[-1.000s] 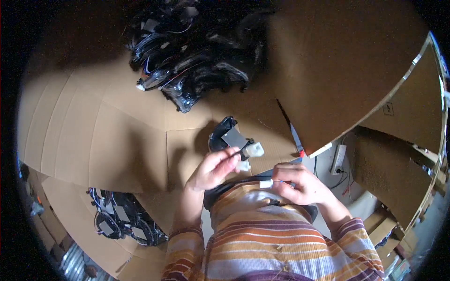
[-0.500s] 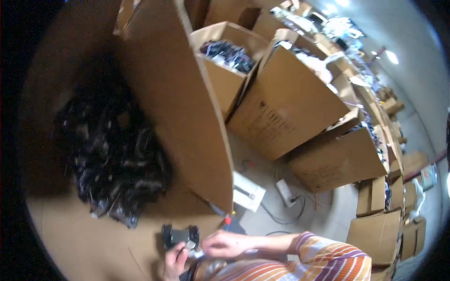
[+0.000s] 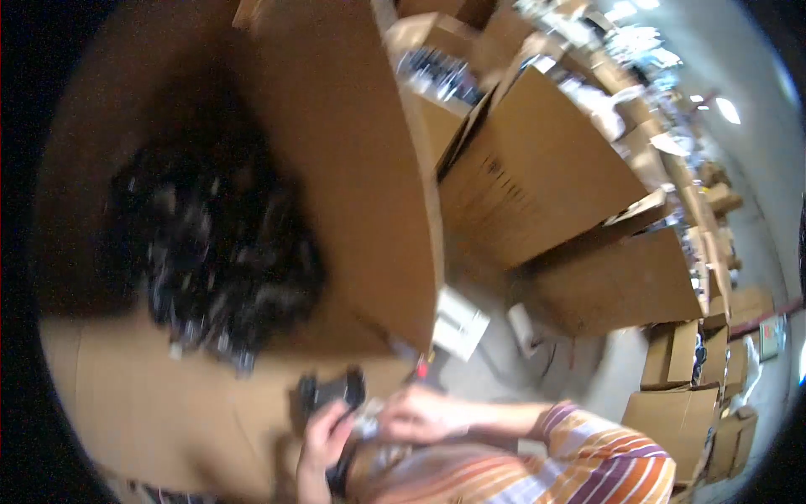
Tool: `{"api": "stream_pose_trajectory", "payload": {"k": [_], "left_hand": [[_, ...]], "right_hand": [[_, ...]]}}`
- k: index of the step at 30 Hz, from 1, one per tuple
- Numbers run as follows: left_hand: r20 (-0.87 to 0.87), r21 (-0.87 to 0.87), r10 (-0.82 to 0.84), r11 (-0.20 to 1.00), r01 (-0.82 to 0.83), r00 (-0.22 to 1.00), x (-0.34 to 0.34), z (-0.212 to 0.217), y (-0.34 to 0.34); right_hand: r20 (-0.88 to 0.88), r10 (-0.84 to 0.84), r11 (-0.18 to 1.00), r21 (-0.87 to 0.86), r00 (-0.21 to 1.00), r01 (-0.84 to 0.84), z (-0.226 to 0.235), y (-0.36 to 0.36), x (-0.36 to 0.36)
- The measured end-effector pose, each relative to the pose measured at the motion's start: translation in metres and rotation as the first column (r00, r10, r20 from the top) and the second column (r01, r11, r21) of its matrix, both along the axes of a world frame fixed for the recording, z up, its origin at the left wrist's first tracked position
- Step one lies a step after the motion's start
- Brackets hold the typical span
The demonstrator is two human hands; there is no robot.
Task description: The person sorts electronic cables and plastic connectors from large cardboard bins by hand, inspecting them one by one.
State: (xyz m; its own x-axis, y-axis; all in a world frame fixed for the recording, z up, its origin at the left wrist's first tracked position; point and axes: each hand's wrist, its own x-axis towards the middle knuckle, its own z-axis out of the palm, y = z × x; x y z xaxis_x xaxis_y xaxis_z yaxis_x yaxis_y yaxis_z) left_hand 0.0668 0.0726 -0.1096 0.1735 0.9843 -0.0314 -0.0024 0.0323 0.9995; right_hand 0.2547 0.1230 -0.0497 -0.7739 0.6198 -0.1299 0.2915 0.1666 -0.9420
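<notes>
My left hand (image 3: 323,437) is low in the view with thumb and fingers pinched together. Just beyond its fingertips is a black object with thick ends and a greyer middle (image 3: 333,390); blur hides whether the fingers grip it. My right hand (image 3: 420,414) comes in from the right with curled, closed fingers. Small pale pieces (image 3: 368,427) show between the two hands, too smeared to name. Both hands work close together in front of my striped top, beside a large open cardboard box (image 3: 369,210). Inside that box lies a heap of black, shiny parts (image 3: 227,260).
Other open cardboard boxes (image 3: 546,168) stand to the right, several filled with mixed items. A white case (image 3: 459,323) and a white power strip (image 3: 522,328) with a cable lie on the grey floor. A red-tipped tool (image 3: 421,367) is by the box's near corner.
The view has shifted, so the boxes sit lower at the right and the near things higher. Both hands remain close together by the black object, now more blurred.
</notes>
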Motion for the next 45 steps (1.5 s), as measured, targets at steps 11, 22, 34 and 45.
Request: {"api": "stream_pose_trajectory", "payload": {"k": [11, 22, 34, 45], "left_hand": [[0.323, -0.094, -0.185, 0.969, 0.227, 0.928, -0.012, 0.014, 0.019], [0.104, -0.162, -0.083, 0.982, 0.099, 0.991, -0.005, 0.021, 0.027], [0.125, -0.193, -0.023, 0.98, 0.047, 0.992, -0.018, 0.019, 0.006], [-0.042, -0.033, -0.119, 0.993, 0.117, 0.992, -0.029, 0.026, 0.011]], "right_hand": [[-0.03, 0.007, 0.983, -0.185, 1.0, -0.012, 0.011, 0.026, -0.007], [0.161, -0.16, 0.969, 0.212, 0.974, 0.124, 0.006, 0.026, -0.015], [0.023, -0.112, 0.99, -0.085, 0.993, 0.114, 0.024, 0.042, 0.017], [-0.09, -0.129, 0.986, -0.12, 0.988, 0.118, 0.025, 0.047, 0.005]]}}
